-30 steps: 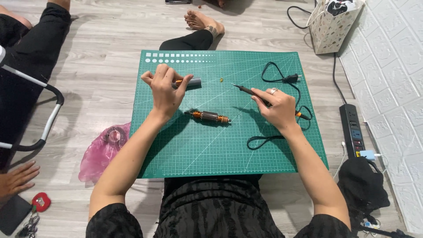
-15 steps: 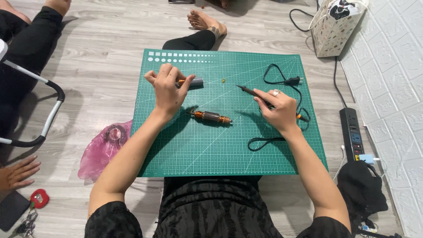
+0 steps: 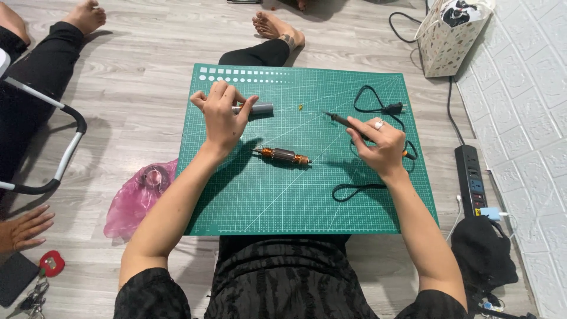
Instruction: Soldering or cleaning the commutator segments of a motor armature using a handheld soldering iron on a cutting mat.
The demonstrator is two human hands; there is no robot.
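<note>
My left hand (image 3: 221,118) hovers over the upper left of the green cutting mat (image 3: 283,201), fingers curled around a thin piece that I cannot make out, just left of a grey cylinder (image 3: 258,108) lying on the mat. My right hand (image 3: 378,140) grips a dark soldering iron (image 3: 339,119) like a pen, its tip pointing up and left. A motor armature (image 3: 284,155) with copper windings lies on the mat between the hands. The iron's black cord (image 3: 378,109) loops behind my right hand. A tiny yellow bit (image 3: 300,107) sits near the mat's top.
A black power strip (image 3: 471,180) lies along the white brick wall at right, with a patterned paper bag (image 3: 449,35) above it. A pink plastic bag (image 3: 139,195) lies left of the mat. Another person's hand (image 3: 23,227), legs, keys (image 3: 44,272) and a metal frame are at far left.
My left hand lifted slightly and shifted a little right near the grey cylinder. The right hand with the soldering iron stayed almost still. The armature did not move.
</note>
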